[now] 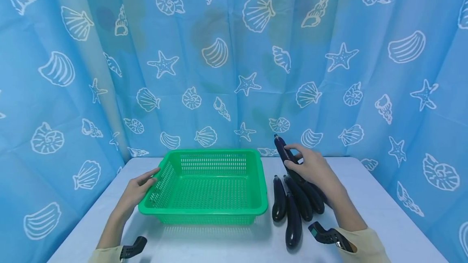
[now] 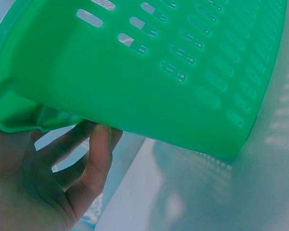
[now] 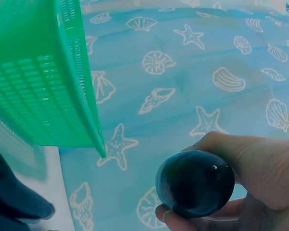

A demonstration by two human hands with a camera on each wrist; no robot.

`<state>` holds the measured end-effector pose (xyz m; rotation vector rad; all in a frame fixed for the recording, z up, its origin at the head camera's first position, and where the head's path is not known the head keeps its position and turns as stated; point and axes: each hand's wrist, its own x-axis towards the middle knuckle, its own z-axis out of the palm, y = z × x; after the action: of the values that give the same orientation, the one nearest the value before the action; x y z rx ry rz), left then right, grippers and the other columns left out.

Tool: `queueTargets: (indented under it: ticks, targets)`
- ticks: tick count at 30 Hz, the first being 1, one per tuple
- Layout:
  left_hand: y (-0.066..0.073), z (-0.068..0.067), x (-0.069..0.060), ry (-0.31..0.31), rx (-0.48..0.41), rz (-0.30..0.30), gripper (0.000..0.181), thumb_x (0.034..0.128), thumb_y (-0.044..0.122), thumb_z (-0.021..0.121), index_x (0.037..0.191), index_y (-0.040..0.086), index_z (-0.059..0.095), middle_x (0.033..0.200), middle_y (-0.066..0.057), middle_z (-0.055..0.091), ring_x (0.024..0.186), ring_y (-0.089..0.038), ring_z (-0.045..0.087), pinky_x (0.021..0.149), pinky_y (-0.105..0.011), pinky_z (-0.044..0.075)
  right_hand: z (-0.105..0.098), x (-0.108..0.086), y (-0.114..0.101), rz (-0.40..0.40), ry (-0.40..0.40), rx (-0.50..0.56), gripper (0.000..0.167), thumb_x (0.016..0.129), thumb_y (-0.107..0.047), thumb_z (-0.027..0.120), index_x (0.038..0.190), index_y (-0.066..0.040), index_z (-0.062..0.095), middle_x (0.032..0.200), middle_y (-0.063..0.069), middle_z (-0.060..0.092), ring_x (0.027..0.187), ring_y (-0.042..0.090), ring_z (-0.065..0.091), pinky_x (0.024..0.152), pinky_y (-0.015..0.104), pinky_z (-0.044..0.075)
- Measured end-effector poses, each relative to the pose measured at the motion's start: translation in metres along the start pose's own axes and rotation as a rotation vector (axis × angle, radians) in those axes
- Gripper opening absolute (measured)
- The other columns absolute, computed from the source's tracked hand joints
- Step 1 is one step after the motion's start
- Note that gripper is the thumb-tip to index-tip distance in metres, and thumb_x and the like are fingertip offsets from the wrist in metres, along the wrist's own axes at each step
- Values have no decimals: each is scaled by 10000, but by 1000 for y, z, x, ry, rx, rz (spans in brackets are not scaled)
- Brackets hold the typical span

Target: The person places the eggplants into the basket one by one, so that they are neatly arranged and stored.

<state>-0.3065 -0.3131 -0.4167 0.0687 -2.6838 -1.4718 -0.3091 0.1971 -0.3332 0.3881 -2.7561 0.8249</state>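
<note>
My right hand (image 1: 310,166) grips a dark purple eggplant (image 1: 282,147), raised above the other eggplants and tilted, its stem end up and away. In the right wrist view the rounded end of the held eggplant (image 3: 195,183) faces the camera, fingers and thumb about it. Several more eggplants (image 1: 293,222) lie in a loose group under that hand, some partly hidden by it. At the left side of a green plastic basket (image 1: 202,211) is my left hand (image 1: 135,192), its fingers touching the outside near the rim. Inside, the basket shows only its slotted floor and walls.
A white-covered table (image 1: 204,244) carries everything. Behind it and along both sides hangs a blue curtain (image 1: 226,113) with white shells and starfish. The eggplant group lies close to the basket's right wall. Black devices (image 1: 330,235) are strapped to both wrists.
</note>
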Motion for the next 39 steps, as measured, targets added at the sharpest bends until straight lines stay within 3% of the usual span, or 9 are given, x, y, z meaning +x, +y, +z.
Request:
queueTargets:
  ticks: [10,18,25,33,39]
  targets:
    - [0,-1,0,-3,-7,12,514,1042,352,446,1516,161,387,1595,-201,291,1475,-437,235,1167,-619,244,6,3,-17,-30,6,38,470,947,-283,632,1391,-178,517,1160,223,680,911,310,708,696,388,608]
    - [0,-1,0,-6,-14,22,514,1042,353,448,1513,156,391,1594,-205,293,1475,-436,237,1166,-615,251,18,7,-28,-19,-32,97,469,936,-276,649,1381,-194,526,1151,207,680,809,226,716,678,369,610]
    - [0,-1,0,-5,-18,20,515,1039,361,456,1510,162,398,1591,-201,303,1471,-431,250,1164,-617,254,27,8,-39,-17,-43,98,476,933,-298,652,1385,-218,527,1187,200,675,875,264,715,691,387,612]
    - [1,-1,0,-4,-9,3,518,1038,361,454,1512,161,395,1589,-209,301,1467,-439,253,1158,-630,251,38,11,-45,-22,-50,95,469,924,-298,667,1370,-219,542,1182,194,678,799,214,684,633,322,582]
    - [1,-1,0,-3,-3,-4,518,1037,360,454,1512,162,395,1591,-208,296,1470,-443,243,1160,-634,242,44,12,-49,-34,-39,87,458,923,-303,669,1358,-223,553,1165,171,684,820,219,681,680,356,597]
